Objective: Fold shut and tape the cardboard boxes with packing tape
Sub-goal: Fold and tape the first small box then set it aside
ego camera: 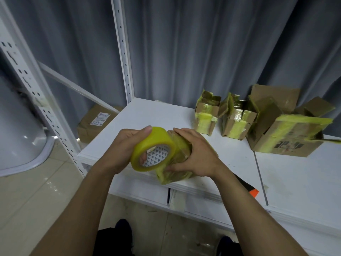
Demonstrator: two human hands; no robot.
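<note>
Tape roll (147, 143) gripped in left hand (123, 150), thumb over the rim and fingers through the core, its side set against the small box (181, 146), which the right hand (198, 154) clamps from above at the near edge of the bench (162, 115). Judged purpose: box pinned so it cannot turn while tape is drawn round it; it is thickly wrapped in yellow, so probably near done. Open boxes (238, 121) stand at the back, flaps up, likely queued.
</note>
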